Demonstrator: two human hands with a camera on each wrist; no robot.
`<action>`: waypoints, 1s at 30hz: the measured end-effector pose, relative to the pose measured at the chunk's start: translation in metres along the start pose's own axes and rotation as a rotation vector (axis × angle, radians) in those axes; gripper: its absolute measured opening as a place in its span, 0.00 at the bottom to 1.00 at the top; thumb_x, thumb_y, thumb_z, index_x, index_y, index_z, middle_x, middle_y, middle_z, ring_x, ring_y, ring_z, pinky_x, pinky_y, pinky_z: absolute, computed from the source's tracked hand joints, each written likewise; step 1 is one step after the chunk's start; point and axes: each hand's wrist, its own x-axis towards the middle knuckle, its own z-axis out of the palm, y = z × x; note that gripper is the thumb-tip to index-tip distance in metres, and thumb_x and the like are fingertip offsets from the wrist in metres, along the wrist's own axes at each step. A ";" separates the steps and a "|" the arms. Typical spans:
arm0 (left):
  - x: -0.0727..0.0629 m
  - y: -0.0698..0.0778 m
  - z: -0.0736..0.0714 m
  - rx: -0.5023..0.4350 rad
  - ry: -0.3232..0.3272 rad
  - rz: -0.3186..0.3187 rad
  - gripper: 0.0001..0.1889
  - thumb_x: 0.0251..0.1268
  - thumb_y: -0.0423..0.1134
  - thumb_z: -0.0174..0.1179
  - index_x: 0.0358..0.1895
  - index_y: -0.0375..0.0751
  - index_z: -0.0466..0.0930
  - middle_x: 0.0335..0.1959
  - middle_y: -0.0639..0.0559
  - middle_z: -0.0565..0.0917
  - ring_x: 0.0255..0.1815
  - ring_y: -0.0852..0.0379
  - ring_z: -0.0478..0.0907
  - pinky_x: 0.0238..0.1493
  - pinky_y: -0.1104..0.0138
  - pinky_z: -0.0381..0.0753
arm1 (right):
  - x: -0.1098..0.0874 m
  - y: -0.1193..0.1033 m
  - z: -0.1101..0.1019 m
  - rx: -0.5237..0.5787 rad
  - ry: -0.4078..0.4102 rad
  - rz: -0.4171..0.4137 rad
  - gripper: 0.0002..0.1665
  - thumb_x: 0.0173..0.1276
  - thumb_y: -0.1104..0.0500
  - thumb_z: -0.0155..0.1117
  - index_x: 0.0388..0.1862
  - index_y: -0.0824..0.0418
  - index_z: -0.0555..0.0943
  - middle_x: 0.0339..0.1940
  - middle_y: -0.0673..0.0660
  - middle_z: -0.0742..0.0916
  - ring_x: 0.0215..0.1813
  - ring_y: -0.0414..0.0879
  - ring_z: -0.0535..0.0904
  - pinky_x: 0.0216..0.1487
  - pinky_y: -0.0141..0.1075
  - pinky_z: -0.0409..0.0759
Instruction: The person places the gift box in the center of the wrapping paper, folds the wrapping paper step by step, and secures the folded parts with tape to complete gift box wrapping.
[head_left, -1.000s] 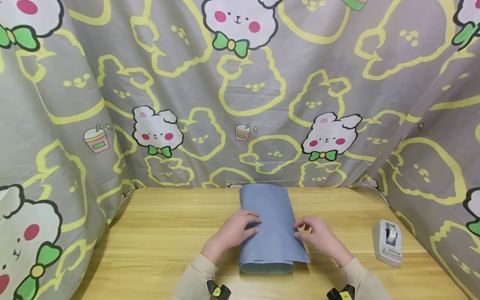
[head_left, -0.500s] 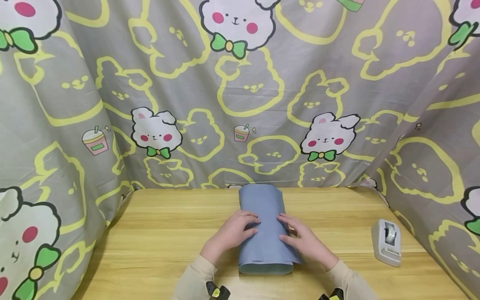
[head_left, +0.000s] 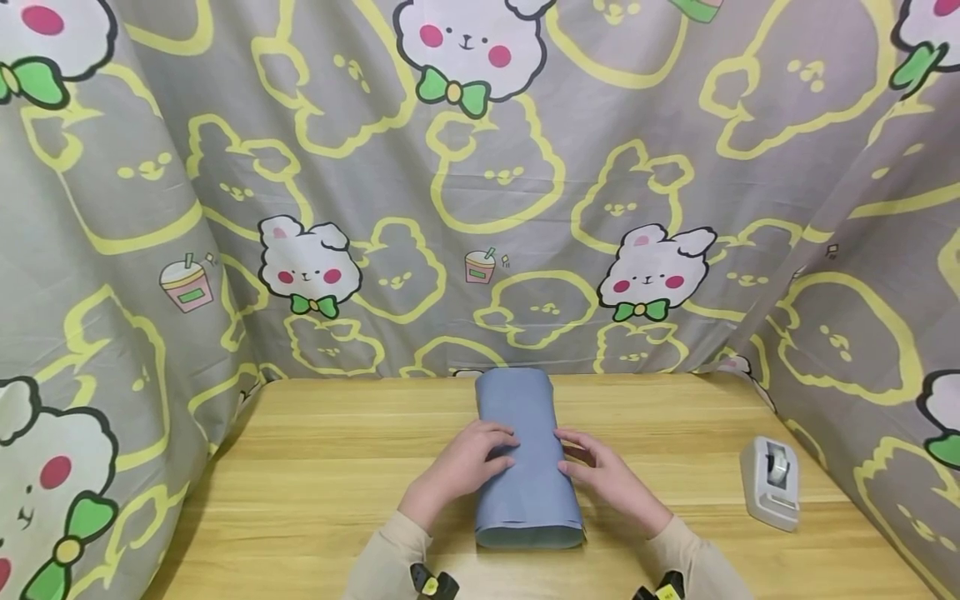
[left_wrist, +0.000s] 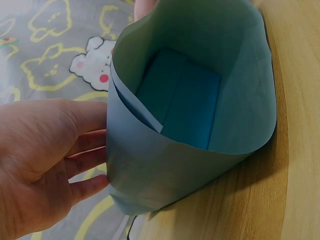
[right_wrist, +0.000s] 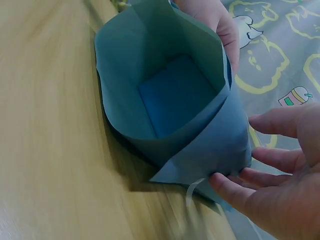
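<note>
A sheet of blue-grey paper (head_left: pixel 528 492) forms a wide tube lying on the wooden table, its near end gaping. Deep inside it, a blue block-like shape (left_wrist: pixel 192 105) shows in the left wrist view. My left hand (head_left: pixel 465 458) rests on the tube's left side and top with loosely bent fingers. On the opposite side, my right hand (head_left: pixel 618 482) presses the paper with its fingertips, fingers nearly straight. The right wrist view shows the sheet's overlapping edge ending in a pointed corner (right_wrist: pixel 175 172) near the table.
A grey tape dispenser (head_left: pixel 759 492) with a roll of clear tape stands at the right of the wooden table (head_left: pixel 337 450). A grey curtain (head_left: pixel 420 192) with cartoon animals encloses the back and both sides.
The right hand has brought the paper's loose right flap over and down against the tube's right side, so it no longer sticks out. The left hand has stayed in place.
</note>
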 end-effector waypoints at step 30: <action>0.000 -0.001 -0.001 -0.058 -0.011 -0.023 0.14 0.68 0.42 0.61 0.53 0.44 0.83 0.59 0.50 0.81 0.63 0.51 0.75 0.66 0.57 0.73 | 0.001 0.011 0.016 0.399 0.064 0.148 0.39 0.68 0.61 0.61 0.74 0.65 0.56 0.74 0.65 0.62 0.70 0.56 0.65 0.59 0.37 0.77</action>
